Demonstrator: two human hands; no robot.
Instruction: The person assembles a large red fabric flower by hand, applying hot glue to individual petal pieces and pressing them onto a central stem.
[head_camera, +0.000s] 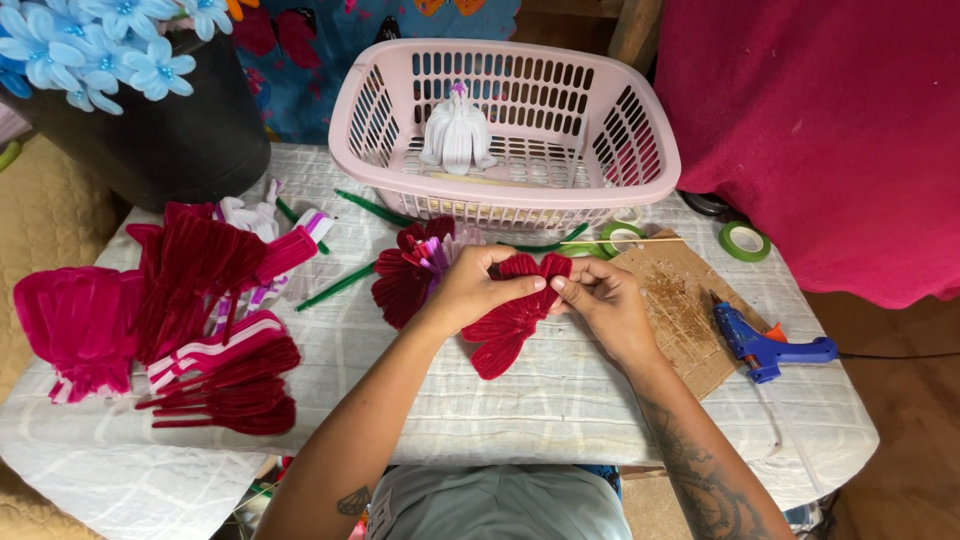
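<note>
My left hand (470, 290) and my right hand (605, 305) meet over the middle of the table and together pinch a dark red flower (510, 320) made of fuzzy wire petals. Thumbs and forefingers press on the top of one petal. More red petals with a pink and white centre (415, 265) stick out to the left, behind my left hand.
A pile of red and pink fuzzy wire petals (200, 320) lies at the left. A pink basket (500, 200) holding a white flower (457, 130) stands behind. A blue glue gun (765, 345) rests on cardboard (680, 300) at right, near green tape rolls (745, 240). Green stems (335, 287) lie nearby.
</note>
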